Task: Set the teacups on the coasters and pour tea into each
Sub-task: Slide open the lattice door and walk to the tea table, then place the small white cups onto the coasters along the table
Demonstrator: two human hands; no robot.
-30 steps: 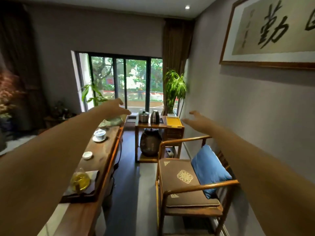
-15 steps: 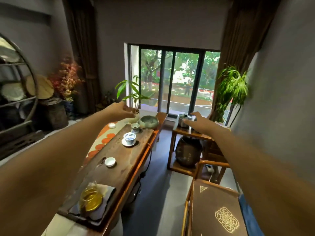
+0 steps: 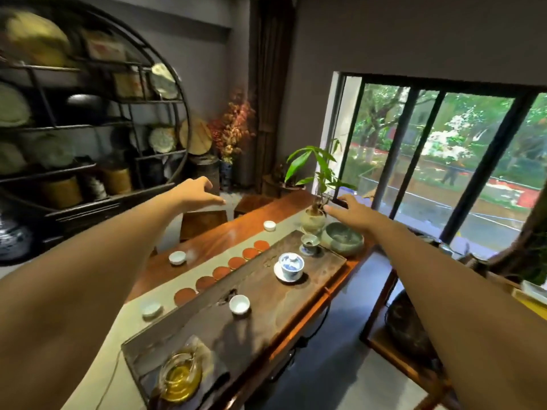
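My left hand (image 3: 197, 194) hangs spread and empty; below and nearer me sit three teacups (image 3: 177, 257) off the row of coasters (image 3: 220, 272), a fourth on the tea tray (image 3: 319, 279). The glass pitcher (image 3: 179, 377) of tea stands nearest me. My right hand (image 3: 352, 211), open, nearly brushes the potted plant (image 3: 313, 221); a careless sweep could topple it
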